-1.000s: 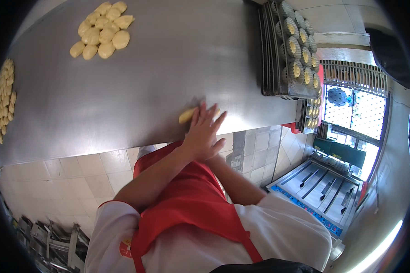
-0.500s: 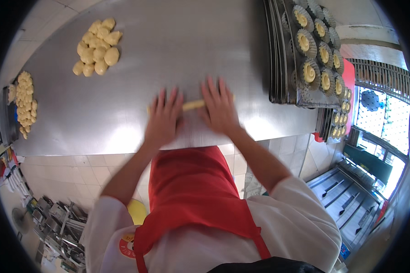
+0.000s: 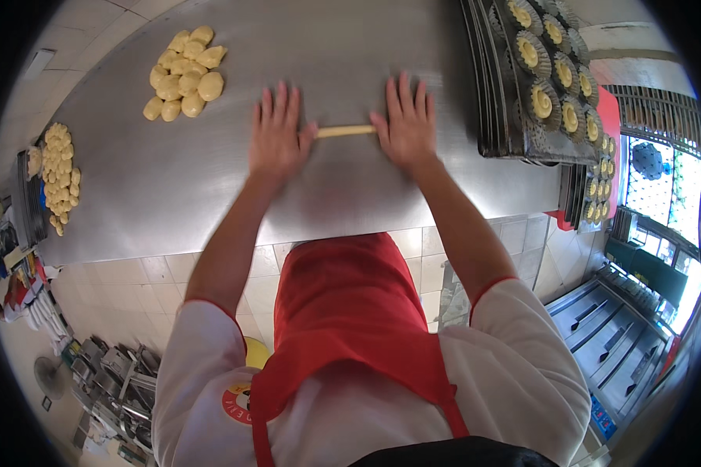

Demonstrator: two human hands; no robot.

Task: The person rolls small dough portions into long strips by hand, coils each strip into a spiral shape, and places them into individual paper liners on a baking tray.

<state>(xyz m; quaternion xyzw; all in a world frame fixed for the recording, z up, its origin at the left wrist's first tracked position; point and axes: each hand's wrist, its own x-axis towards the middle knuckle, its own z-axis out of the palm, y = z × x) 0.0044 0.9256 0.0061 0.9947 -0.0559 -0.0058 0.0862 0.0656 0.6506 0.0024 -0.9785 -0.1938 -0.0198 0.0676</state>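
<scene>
Head view, looking straight down: a thin rope of yellow dough is seen lying on the steel table, its long axis running left to right across the person's front. The left hand is laid flat over the rope's left end, fingers spread and palm down; the right hand is laid flat over the right end in the same way. Neither hand is closed around the dough; both are pressed open upon it, well apart from each other, with the bare middle of the rope exposed between them. Both arms are stretched out about equally, so neither hand is clearly nearer. A heap of small dough lumps is noted on the table beyond and to the left of the left hand, apart from it. A second batch of dough pieces is seen at the table's far left edge. To the right of the right hand, a dark baking tray is set on the table, filled with fluted tart shells holding yellow filling; the tray's near edge lies just beside the right hand without touching it. A red apron with a small round badge at its lower left is worn over a white shirt. No packages or signs can be made out clearly.
</scene>
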